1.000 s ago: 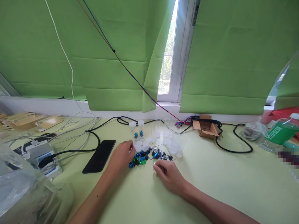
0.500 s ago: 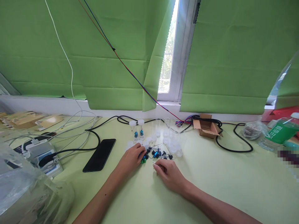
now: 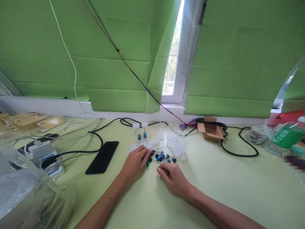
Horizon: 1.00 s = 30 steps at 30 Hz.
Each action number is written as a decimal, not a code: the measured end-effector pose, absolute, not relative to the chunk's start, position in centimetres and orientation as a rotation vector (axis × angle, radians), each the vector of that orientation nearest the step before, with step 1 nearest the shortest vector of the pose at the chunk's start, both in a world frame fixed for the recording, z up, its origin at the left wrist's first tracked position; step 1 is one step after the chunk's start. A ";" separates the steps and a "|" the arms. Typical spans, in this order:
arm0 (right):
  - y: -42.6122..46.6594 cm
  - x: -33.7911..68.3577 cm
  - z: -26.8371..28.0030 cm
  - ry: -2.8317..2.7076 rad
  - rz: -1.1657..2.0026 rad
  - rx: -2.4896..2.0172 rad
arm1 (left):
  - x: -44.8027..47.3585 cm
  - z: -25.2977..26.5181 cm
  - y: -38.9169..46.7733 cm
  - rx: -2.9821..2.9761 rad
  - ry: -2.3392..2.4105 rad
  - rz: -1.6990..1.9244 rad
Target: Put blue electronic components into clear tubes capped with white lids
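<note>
My left hand (image 3: pixel 135 160) rests at the left edge of a pile of small parts, its fingers curled down over them. A green part (image 3: pixel 147 163) shows beside its fingertips; what they grip is hidden. Closer to me and to the right, my right hand (image 3: pixel 172 176) is closed in a pinch. From its fingertips sticks the short pale end of a thin metal rod (image 3: pixel 157 165). Black and blue parts (image 3: pixel 160 157) with thin metal stems lie between and beyond the hands. Behind them stand two capped clear tubes (image 3: pixel 145 130), each with a blue part inside.
White caps (image 3: pixel 181 153) and clear tubes (image 3: pixel 161 130) stand behind the pile. A black phone (image 3: pixel 102 158) and a power strip (image 3: pixel 51 163) are left. A plastic bag (image 3: pixel 30 190) fills the near left. An open cardboard box (image 3: pixel 211 132), black cable and bottle (image 3: pixel 288 135) are right.
My left hand has shifted slightly right over the parts, and its fingers have moved. My right hand keeps its pinch and place. The view has shifted a little.
</note>
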State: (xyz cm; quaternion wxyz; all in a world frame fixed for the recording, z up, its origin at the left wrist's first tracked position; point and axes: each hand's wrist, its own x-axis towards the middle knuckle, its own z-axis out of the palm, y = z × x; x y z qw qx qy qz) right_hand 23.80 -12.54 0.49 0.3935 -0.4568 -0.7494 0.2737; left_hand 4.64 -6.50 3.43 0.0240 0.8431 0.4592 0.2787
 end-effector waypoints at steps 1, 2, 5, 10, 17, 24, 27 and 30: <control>-12.5 23.8 0.4 -1.903 0.686 -1.159 | 4.9 3.3 -6.7 2.615 1.398 0.868; -12.5 23.8 0.3 -1.904 0.678 -1.159 | 5.2 3.2 -6.9 2.622 1.366 0.877; -12.4 23.8 0.0 -1.910 0.655 -1.143 | 6.0 2.8 -7.5 2.648 1.272 0.899; -12.5 23.8 0.0 -1.916 0.631 -1.139 | 6.9 2.4 -8.1 2.690 1.289 0.878; -12.4 23.8 0.2 -1.936 0.600 -1.149 | 8.5 5.2 -5.5 2.616 1.539 1.045; -12.3 23.8 0.1 -1.933 0.625 -1.141 | 11.5 7.8 -1.6 2.552 1.728 1.024; -12.2 23.8 0.1 -1.936 0.619 -1.140 | 12.0 7.3 -0.5 2.504 1.770 1.021; -12.2 23.8 0.0 -1.942 0.612 -1.144 | 11.9 6.8 -0.2 2.467 1.705 1.044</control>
